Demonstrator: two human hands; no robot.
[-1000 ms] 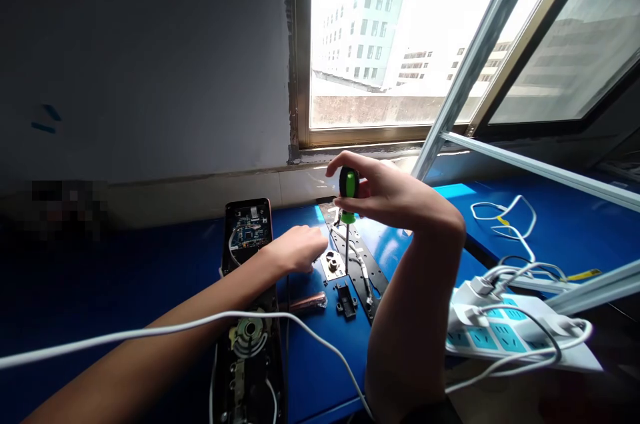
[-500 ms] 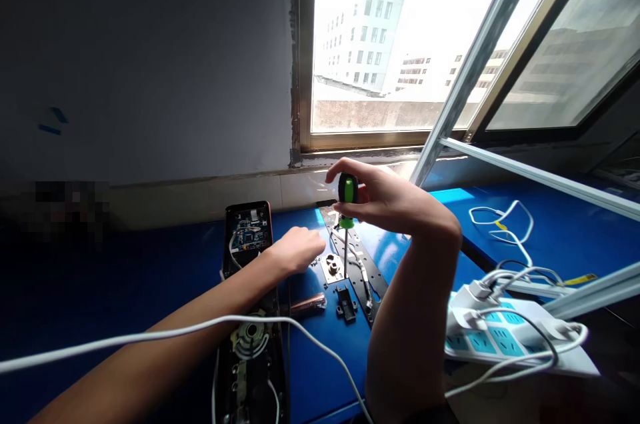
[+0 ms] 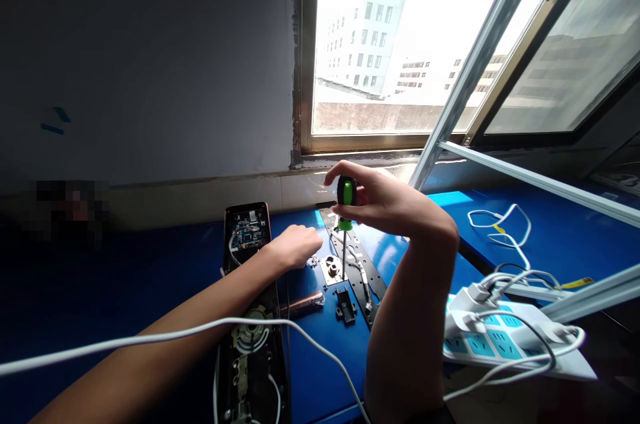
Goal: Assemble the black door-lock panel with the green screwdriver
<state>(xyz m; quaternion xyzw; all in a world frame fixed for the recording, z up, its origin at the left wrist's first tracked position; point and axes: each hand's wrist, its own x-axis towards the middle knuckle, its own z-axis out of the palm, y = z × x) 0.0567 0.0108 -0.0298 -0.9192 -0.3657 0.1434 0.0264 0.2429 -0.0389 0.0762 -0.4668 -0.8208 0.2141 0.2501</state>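
My right hand [image 3: 387,205] is wrapped around the handle of a green and black screwdriver [image 3: 347,192]. It stands nearly upright, its tip at the right edge of a small square metal plate [image 3: 330,268] on the blue tabletop. My left hand [image 3: 297,246] is closed, low over the table left of the plate; what its fingers hold, if anything, is hidden. Small screws [image 3: 314,261] lie between that hand and the plate. Just in front of the plate sits a black plastic bracket [image 3: 345,305]. A long black perforated panel [image 3: 360,263] with white wires lies to the right.
An opened device housing [image 3: 247,227] with a circuit board lies under my left forearm. Near it is a copper-coloured cylinder [image 3: 303,304]. A white cable [image 3: 200,325] crosses in front. At right are a power strip [image 3: 500,337] and a metal frame [image 3: 530,174].
My left hand has shifted slightly left, away from the plate, uncovering the small screws. My right hand keeps the screwdriver upright at the plate's edge. The view has tilted slightly.
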